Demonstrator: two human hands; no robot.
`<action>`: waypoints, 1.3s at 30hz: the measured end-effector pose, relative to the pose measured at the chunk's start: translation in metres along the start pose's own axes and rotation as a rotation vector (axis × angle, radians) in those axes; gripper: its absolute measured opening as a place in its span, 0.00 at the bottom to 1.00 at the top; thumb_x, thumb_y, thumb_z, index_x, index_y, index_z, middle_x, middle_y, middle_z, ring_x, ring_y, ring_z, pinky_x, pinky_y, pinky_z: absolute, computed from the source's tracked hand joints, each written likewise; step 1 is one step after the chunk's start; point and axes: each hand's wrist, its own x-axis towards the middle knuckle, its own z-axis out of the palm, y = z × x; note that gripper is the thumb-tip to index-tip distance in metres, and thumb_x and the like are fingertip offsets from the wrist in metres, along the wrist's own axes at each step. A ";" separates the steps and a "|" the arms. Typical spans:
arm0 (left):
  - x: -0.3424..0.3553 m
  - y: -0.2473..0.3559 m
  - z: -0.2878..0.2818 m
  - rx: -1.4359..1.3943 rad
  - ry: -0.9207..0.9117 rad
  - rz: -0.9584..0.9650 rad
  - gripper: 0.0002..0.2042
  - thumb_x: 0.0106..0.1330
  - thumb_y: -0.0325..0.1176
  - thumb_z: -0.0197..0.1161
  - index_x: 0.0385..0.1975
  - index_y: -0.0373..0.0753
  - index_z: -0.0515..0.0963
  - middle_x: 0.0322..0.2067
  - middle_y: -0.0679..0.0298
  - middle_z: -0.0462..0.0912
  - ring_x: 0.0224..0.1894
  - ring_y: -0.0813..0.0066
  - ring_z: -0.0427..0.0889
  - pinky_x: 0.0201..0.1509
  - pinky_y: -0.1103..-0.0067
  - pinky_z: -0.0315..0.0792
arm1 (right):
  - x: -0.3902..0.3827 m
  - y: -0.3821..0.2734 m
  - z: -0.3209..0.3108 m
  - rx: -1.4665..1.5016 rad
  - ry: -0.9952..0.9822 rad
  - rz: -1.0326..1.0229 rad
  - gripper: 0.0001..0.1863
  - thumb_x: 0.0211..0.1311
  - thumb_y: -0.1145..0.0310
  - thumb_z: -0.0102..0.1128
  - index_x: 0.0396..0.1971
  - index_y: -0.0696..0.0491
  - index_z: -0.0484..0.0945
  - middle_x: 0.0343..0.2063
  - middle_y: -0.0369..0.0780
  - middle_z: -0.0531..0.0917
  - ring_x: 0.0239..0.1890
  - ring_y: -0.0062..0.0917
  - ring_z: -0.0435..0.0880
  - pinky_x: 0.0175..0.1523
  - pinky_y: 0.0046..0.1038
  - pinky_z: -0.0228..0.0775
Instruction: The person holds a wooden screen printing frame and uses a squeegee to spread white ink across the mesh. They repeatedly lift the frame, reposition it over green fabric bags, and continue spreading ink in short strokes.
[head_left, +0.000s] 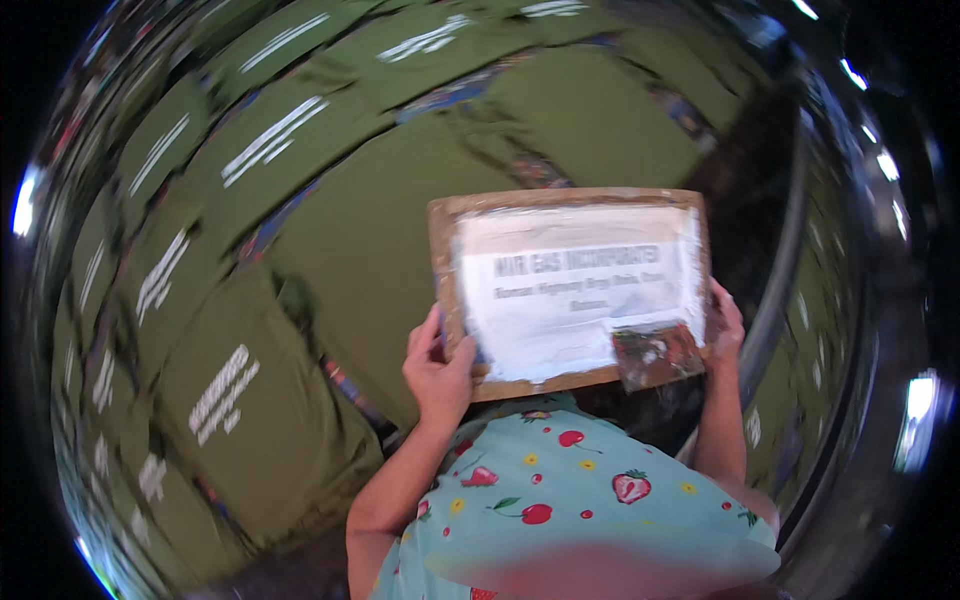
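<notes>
In the head view, the left hand (pixel 440 378) is closed on the left side of a wooden-framed screen (pixel 570 197), its thumb lying toward the front face and its fingers curled at the outer edge, partly hidden by the wood. The right hand (pixel 726 325) grips the opposite side lower down, fingers folded round the edge; how its thumb sits is hard to make out. The screen is held up in front of the person's patterned top (pixel 560 520), tilted slightly, its white panel (pixel 540 350) facing the camera. A brown patch (pixel 657 356) covers the panel's lower right corner and overlaps the wood there.

Motion blur softens the print, and a smeared area at the lower rim hides part of the top. The screen covers some of the green garments (pixel 370 235) beyond it; it seems to be raised off them, though this angle leaves that uncertain.

Garments spread left and ahead, the outer ones cut off by the fisheye rim. Near the right hand, a dark strip runs alongside a curved rail (pixel 797 200), while the screen's lower edge comes close to the top.
</notes>
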 end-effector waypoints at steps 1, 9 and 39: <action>0.006 -0.002 0.002 0.074 0.003 -0.003 0.32 0.65 0.16 0.72 0.72 0.25 0.75 0.57 0.61 0.79 0.60 0.73 0.83 0.64 0.77 0.78 | 0.009 0.004 0.003 0.036 0.055 0.012 0.35 0.83 0.50 0.54 0.70 0.68 0.75 0.69 0.50 0.81 0.72 0.39 0.77 0.80 0.43 0.62; -0.009 0.004 -0.012 0.041 0.341 0.011 0.34 0.64 0.15 0.71 0.73 0.23 0.73 0.69 0.53 0.79 0.65 0.72 0.81 0.69 0.77 0.76 | 0.129 0.007 0.079 0.032 -0.299 0.079 0.37 0.84 0.50 0.53 0.72 0.71 0.73 0.70 0.53 0.80 0.71 0.40 0.79 0.81 0.42 0.62; -0.009 0.074 -0.088 0.104 0.659 0.040 0.35 0.63 0.09 0.61 0.75 0.19 0.69 0.69 0.48 0.79 0.66 0.63 0.83 0.72 0.71 0.75 | 0.182 0.044 0.262 -0.158 -0.713 0.215 0.32 0.83 0.59 0.54 0.77 0.63 0.71 0.70 0.44 0.81 0.71 0.26 0.77 0.78 0.31 0.62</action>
